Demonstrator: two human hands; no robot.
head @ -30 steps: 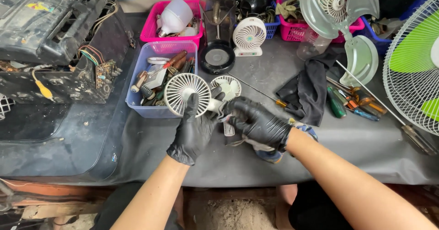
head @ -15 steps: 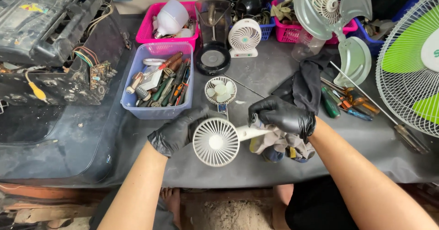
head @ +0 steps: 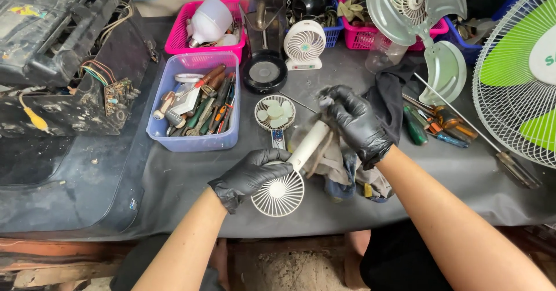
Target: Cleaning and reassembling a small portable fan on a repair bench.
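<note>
The small white handheld fan point(head: 279, 191) has dropped lower and closer to the table's near edge than half a second ago, its handle now angling up to the right. The left hand point(head: 250, 175), black-gloved, has its fingers curled tight over the rim of the round grille, while the right hand point(head: 354, 124) clamps the handle's upper end just above a crumpled rag point(head: 339, 166). The grille's slats face up, off-white and grimy, on the dark grey table cover point(head: 179, 175).

Tool tub point(head: 194, 140) lies left of handheld fan point(head: 279, 194).
</note>
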